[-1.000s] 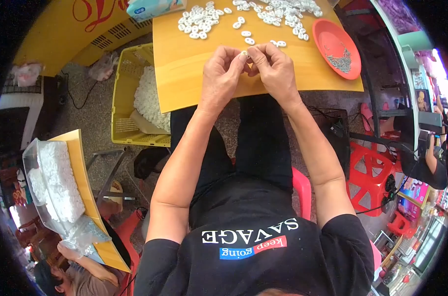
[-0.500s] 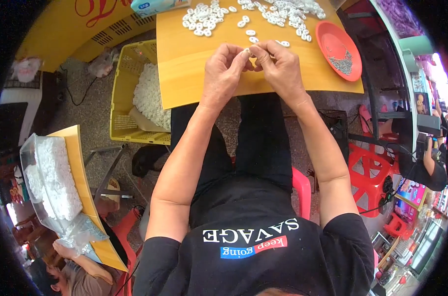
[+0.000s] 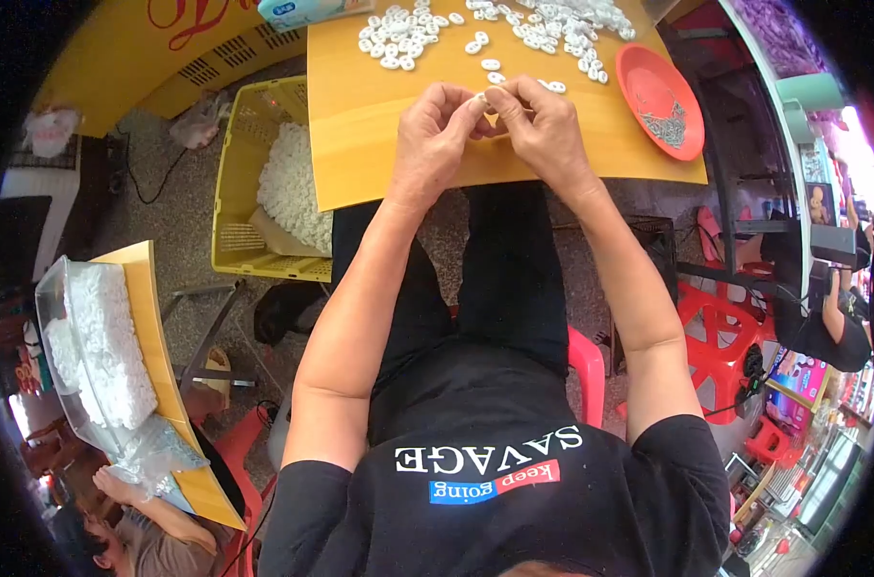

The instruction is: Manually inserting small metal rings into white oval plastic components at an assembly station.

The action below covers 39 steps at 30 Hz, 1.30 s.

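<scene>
Close to the near edge of the yellow tabletop (image 3: 360,144), my left hand (image 3: 431,144) and my right hand (image 3: 549,139) meet fingertip to fingertip. Both are closed in a pinch on one small white plastic piece (image 3: 482,97), mostly covered by the thumbs and fingers. Just beyond my fingers lie a few loose white oval pieces (image 3: 491,64), each with two holes. Larger heaps of the same kind, a left pile (image 3: 397,37) and a right pile (image 3: 576,29), spread over the far side. To the right, a red dish (image 3: 639,88) holds thin grey metal pins (image 3: 670,126).
A yellow crate (image 3: 227,173) full of white pieces (image 3: 291,183) stands left of the table. Farther left, a second table (image 3: 149,317) bears a clear bin (image 3: 57,332) of white parts and a plastic bag, with another person's hand (image 3: 118,486) beside it. Red stools (image 3: 721,332) stand at right.
My hands stay pinched together in nearly the same spot, with only slight finger movement. At the left-hand table, the other person's head has shifted a little.
</scene>
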{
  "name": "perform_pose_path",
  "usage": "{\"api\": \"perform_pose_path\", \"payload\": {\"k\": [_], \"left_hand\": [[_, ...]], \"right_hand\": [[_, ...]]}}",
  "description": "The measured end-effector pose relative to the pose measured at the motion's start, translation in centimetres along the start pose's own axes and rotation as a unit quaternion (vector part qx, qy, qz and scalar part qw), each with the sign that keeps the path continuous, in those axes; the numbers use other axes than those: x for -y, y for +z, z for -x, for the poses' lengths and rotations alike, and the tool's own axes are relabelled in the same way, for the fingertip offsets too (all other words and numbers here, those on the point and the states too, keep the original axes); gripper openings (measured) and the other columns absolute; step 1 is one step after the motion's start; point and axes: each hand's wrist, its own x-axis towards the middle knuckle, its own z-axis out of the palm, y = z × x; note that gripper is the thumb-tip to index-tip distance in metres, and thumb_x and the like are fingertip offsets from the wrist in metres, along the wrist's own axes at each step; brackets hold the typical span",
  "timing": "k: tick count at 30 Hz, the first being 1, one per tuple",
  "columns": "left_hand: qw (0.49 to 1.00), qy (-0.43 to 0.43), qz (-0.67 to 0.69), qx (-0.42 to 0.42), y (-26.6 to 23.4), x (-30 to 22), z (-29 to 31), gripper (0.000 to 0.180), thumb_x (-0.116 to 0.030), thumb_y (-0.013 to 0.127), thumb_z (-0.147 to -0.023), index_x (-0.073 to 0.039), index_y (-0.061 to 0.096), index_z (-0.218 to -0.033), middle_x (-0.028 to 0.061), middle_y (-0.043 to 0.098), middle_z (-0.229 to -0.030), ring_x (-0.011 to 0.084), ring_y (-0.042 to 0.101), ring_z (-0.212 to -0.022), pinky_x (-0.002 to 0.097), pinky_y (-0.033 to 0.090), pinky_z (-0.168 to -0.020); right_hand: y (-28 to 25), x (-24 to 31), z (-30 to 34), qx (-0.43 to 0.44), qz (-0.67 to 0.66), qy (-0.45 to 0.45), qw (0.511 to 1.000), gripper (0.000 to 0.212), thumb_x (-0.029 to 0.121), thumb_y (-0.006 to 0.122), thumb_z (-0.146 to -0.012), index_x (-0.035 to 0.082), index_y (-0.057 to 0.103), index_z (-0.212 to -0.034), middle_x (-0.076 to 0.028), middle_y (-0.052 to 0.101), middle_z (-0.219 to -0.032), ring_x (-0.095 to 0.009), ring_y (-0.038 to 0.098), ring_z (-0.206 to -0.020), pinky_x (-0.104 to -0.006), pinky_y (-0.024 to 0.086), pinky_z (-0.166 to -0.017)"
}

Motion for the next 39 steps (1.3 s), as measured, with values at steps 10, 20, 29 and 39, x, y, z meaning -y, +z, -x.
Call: {"api": "perform_pose_path", "payload": {"k": [10, 20, 29, 39], "left_hand": [[1.0, -0.001, -0.024, 0.015, 0.0, -0.3, 0.2, 0.018, -0.015, 0.063, -0.093, 0.002, 0.059, -0.092, 0.0061, 0.065, -0.076, 0.0109, 0.063, -0.069, 0.0233, 0.051, -0.064], [0.999, -0.033, -0.002, 0.021, -0.1, -0.2, 0.2, 0.013, -0.012, 0.06, -0.094, 0.001, 0.058, -0.095, 0.0056, 0.065, -0.081, 0.0107, 0.063, -0.073, 0.0226, 0.049, -0.067], [0.999, -0.011, -0.037, 0.031, 0.0, -0.2, 0.4, 0.013, -0.01, 0.061, -0.093, 0.002, 0.058, -0.09, 0.0049, 0.064, -0.078, 0.0097, 0.063, -0.069, 0.0225, 0.05, -0.062], [0.998, -0.022, -0.051, 0.031, 0.1, 0.0, 0.5, 0.013, -0.011, 0.061, -0.094, 0.001, 0.057, -0.094, 0.0047, 0.063, -0.081, 0.0099, 0.062, -0.072, 0.0225, 0.05, -0.066]], "right_hand": [[-2.0, 0.5, -1.3, 0.047, 0.08, -0.169, 0.981, 0.01, 0.009, 0.066, -0.086, -0.001, 0.064, -0.089, -0.013, 0.065, -0.083, -0.026, 0.064, -0.07, -0.0334, 0.051, -0.061], [1.0, -0.1, 1.1, -0.043, 0.0, -0.014, 0.999, 0.012, 0.009, 0.066, -0.087, -0.001, 0.061, -0.083, -0.012, 0.061, -0.072, -0.024, 0.061, -0.064, -0.0342, 0.048, -0.057], [-0.7, 0.2, 0.8, -0.007, 0.035, -0.036, 0.999, 0.015, 0.012, 0.065, -0.09, -0.002, 0.062, -0.085, -0.009, 0.063, -0.075, -0.016, 0.062, -0.064, -0.0292, 0.048, -0.057], [2.0, 0.3, 2.5, -0.091, -0.093, 0.094, 0.987, 0.015, 0.013, 0.064, -0.092, -0.001, 0.061, -0.086, -0.004, 0.062, -0.071, -0.008, 0.055, -0.063, -0.026, 0.045, -0.056]]}}
